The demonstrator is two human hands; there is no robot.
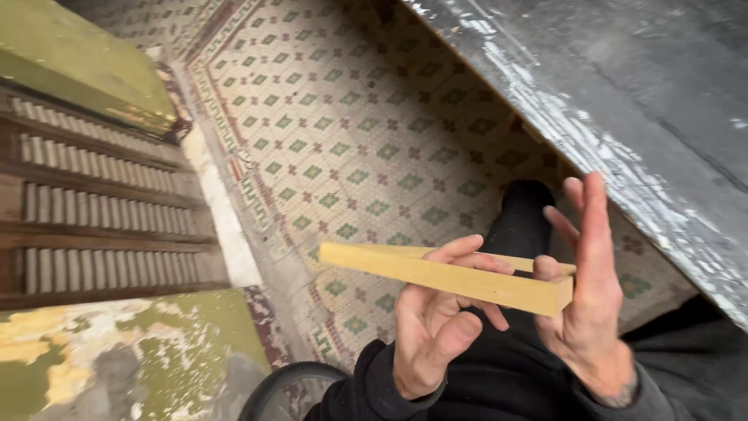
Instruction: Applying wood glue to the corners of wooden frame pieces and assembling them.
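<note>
A pale wooden bar [389,265], square in section, lies level in front of me at lower centre. My left hand [428,327] holds it from below, fingers curled over its top near the middle. My right hand [584,288] is at the bar's right end, thumb on the top edge, the fingers stretched upward and apart behind it. Both arms wear dark sleeves.
Below is a patterned tile floor [351,132] in green and brown. A dark scratched surface [623,101] slants across the upper right. Louvred wooden shutters [101,210] and a peeling green wall [117,359] stand at left. A dark curved rim [288,382] shows at the bottom.
</note>
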